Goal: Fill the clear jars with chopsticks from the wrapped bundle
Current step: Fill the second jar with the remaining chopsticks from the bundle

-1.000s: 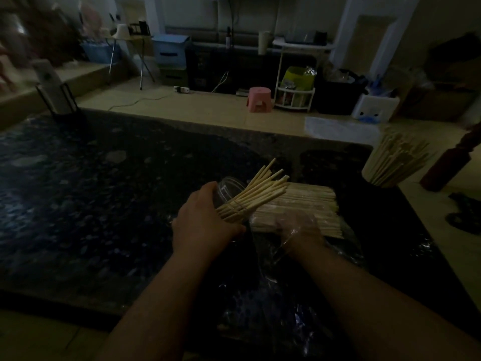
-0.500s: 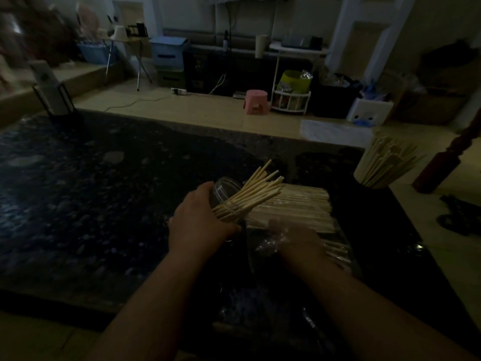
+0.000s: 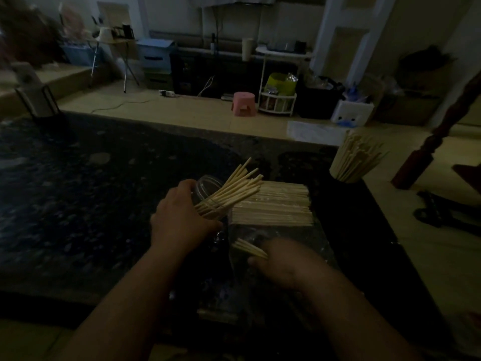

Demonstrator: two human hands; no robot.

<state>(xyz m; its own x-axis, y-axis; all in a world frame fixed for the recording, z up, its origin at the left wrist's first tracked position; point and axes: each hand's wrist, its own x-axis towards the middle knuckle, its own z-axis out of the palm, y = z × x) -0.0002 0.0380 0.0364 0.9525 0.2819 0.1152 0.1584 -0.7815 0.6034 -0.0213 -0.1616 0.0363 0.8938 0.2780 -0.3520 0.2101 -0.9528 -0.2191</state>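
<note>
Left hand (image 3: 182, 220) grips tilted clear jar (image 3: 208, 185) of pale wooden chopsticks (image 3: 239, 186); right hand (image 3: 283, 264) pinches a few beside wrapped bundle (image 3: 273, 204) on dark speckled stone counter (image 3: 78, 191). I note dim room, pink plastic stool (image 3: 243, 100) beyond.

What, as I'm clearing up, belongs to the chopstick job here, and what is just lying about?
Job: jar in left hand; wrapped bundle; chopsticks in right hand; full jar at right.
Lying about: pink stool; white rack; blue box; power strip.
</note>
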